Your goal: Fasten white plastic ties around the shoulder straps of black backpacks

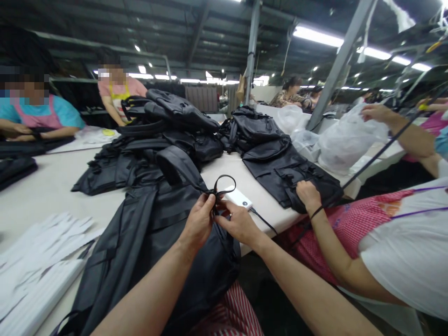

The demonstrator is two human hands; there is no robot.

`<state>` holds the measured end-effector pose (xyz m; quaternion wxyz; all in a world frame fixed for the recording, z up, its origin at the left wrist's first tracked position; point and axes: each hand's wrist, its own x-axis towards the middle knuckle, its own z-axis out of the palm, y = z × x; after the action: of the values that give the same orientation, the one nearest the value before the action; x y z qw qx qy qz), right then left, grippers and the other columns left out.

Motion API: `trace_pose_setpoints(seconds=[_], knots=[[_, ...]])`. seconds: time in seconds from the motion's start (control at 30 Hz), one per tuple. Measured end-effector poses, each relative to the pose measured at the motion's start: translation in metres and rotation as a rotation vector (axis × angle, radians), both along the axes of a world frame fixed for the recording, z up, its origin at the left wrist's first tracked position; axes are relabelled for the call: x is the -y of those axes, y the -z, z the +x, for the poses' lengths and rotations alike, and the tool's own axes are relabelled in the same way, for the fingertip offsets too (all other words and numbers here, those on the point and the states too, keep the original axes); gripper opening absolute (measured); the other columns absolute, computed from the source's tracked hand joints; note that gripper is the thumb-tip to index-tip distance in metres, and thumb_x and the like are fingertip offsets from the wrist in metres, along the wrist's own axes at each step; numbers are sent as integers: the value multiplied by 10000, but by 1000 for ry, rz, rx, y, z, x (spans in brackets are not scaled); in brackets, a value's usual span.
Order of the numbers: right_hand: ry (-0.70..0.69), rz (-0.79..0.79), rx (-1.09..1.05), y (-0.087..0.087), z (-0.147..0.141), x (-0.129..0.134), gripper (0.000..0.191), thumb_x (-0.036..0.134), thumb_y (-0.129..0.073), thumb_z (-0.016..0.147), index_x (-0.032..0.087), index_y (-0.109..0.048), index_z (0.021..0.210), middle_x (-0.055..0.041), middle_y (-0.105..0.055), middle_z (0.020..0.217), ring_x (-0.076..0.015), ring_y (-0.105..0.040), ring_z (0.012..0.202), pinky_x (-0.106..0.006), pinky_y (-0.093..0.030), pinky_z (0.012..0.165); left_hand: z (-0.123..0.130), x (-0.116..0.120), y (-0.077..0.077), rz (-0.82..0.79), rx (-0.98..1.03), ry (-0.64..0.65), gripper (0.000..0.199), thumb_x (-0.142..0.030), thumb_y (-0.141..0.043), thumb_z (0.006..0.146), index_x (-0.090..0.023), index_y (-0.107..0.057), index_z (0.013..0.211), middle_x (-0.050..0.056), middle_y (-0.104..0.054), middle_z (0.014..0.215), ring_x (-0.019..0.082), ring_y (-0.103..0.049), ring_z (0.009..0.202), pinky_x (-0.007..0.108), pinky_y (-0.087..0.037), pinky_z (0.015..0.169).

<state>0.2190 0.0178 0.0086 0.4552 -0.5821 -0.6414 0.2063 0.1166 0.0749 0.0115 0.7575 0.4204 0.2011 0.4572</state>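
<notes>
A large black backpack (pixel 175 238) lies on the near side of the table, reaching down over my lap. Above its upper right part, my left hand (pixel 200 217) pinches a thin black strap (pixel 227 177) that curves up into a loop. My right hand (pixel 238 223) meets it from the right, its thumb and fingers closed on the same strap just below the loop. The two hands nearly touch. Just behind them a white rectangular device (pixel 235 197) with a dark cable lies on the table.
More black bags (pixel 175 112) are piled across the table (pixel 101 205). White strips (pixel 45 247) lie at the left. A person (pixel 388 238) at the right touches another black bag (pixel 290 172). Plastic bags (pixel 341 140) stand behind. Other people sit farther back.
</notes>
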Motion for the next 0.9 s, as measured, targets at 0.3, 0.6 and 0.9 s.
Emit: trace_pose_setpoints(seconds=[0.3, 0.6, 0.9], knots=[[-22, -21, 142, -2, 1, -3, 177, 225, -562, 771, 201, -635, 931, -29, -666, 839, -164, -596, 780, -263, -435, 710, -10, -3, 9, 110, -106, 31, 269, -301, -565, 805, -176, -595, 1042, 49, -653, 992, 175, -577, 966, 282, -400, 876], [12, -69, -110, -19, 45, 2, 341, 278, -516, 786, 180, -570, 1109, -52, -641, 1012, -153, -595, 845, -268, -454, 716, -13, -6, 12, 124, -108, -5, 266, -300, -603, 778, -213, -602, 1029, 28, -633, 1009, 148, -582, 889, 265, -409, 790], [-5, 53, 917, -67, 19, -8, 193, 185, -517, 801, 139, -602, 967, -119, -643, 972, -253, -548, 956, -384, -319, 833, -1, -3, 15, 91, -140, -9, 263, -259, -645, 723, -194, -617, 976, 22, -635, 977, 138, -574, 855, 229, -418, 706]])
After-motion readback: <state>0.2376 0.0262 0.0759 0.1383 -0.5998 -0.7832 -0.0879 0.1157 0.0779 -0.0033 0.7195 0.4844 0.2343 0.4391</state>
